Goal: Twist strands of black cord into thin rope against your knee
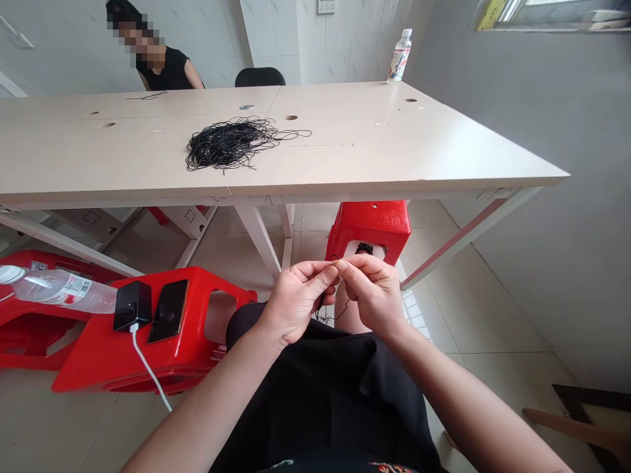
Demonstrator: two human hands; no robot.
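Above my lap, my left hand [303,295] and my right hand [372,289] meet at their fingertips, both pinched closed. Between and below them runs a thin black cord [320,303], its loose strands hanging under the fingers. The exact spot where the fingertips press together is too small to make out. On the table lies a tangled heap of black cord [221,144], apart from both hands.
The pale table [394,157] spans the front. Red stools [374,217] stand under it and at left, where one bears a phone [169,310], a black power bank [133,305] with a white cable and a bottle [69,288]. Another bottle [399,58] and a person [170,69] are beyond.
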